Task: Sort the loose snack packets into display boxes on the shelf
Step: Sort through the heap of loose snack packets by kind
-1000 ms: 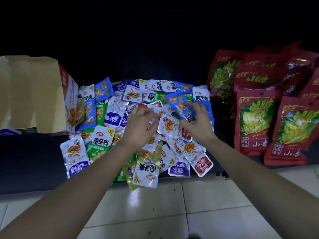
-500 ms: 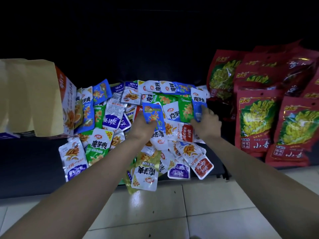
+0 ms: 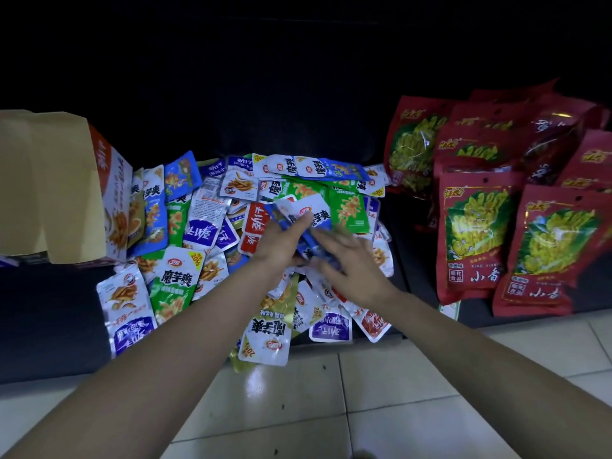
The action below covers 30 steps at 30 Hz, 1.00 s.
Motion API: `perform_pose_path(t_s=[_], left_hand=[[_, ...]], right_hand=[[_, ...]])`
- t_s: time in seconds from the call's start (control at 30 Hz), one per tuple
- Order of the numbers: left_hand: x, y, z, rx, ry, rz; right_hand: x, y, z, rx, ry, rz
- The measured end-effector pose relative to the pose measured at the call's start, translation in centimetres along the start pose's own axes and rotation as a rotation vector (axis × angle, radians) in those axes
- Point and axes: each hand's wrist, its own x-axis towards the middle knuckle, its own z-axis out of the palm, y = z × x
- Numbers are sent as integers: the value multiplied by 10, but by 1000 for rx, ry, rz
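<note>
A heap of loose snack packets point(image 3: 212, 226) in blue, green, purple, red and white covers the dark shelf point(image 3: 49, 313). My left hand point(image 3: 281, 241) grips a small stack of blue-and-white packets point(image 3: 306, 212) above the middle of the heap. My right hand point(image 3: 352, 268) is blurred, just right of the left. Its fingers stretch out straight against the lower end of that stack. An open cardboard display box point(image 3: 111, 200) stands at the left edge of the heap with its brown flap raised.
Large red bags of yellow-green snacks point(image 3: 473, 233) stand in rows on the right of the shelf. Some packets point(image 3: 265, 339) hang over the shelf's front edge above the pale tiled floor point(image 3: 298, 409). The back of the shelf is dark.
My right hand drew back from the far-right blue packets to meet my left hand. The left hand's stack of blue packets now looks thicker and tilts right.
</note>
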Motion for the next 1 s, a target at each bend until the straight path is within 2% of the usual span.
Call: perform_pose_path(t_s=[0.07,0.13,0.2,0.23,0.3,0.33,0.37,0.43,0.53,0.57,0.63,0.73,0.8,0.87,1.0], left_hand=[[1,-2,1,54,59,61],[0,-3,-2,107,107,100],[0,-5,-10,165,155,141],[2,-7,-15,186,163,158],[1,-10,-25,218,170,160],[0,-12,-29,229,168,150],[-1,-13,-33,227,159,142],[-1,-16,-38,227,139,139],[-2,-17,-41,236,109,152],[-2,-17,-40,227,105,152],[-5,-17,-39,164,101,141],[-9,-17,-39,49,115,113],[-16,-18,-42,-40,106,99],[-22,-20,-46,-69,66,100],[-35,-21,-60,68,46,213]], right_hand=[[2,-6,-2,99,-60,-103],[9,-5,-9,213,80,-54],[19,0,-15,237,258,103],[26,3,-16,172,272,194],[38,9,-16,-50,141,334],[41,13,-14,-143,89,342],[42,16,-13,-205,89,317],[42,21,-14,-222,204,226],[33,17,-18,-54,415,48],[31,13,-18,28,438,-7],[23,0,-17,172,365,-132],[9,-15,-4,252,128,-299],[2,-19,0,293,28,-310],[-2,-21,-2,319,2,-299],[-7,-38,-6,409,-97,-204]])
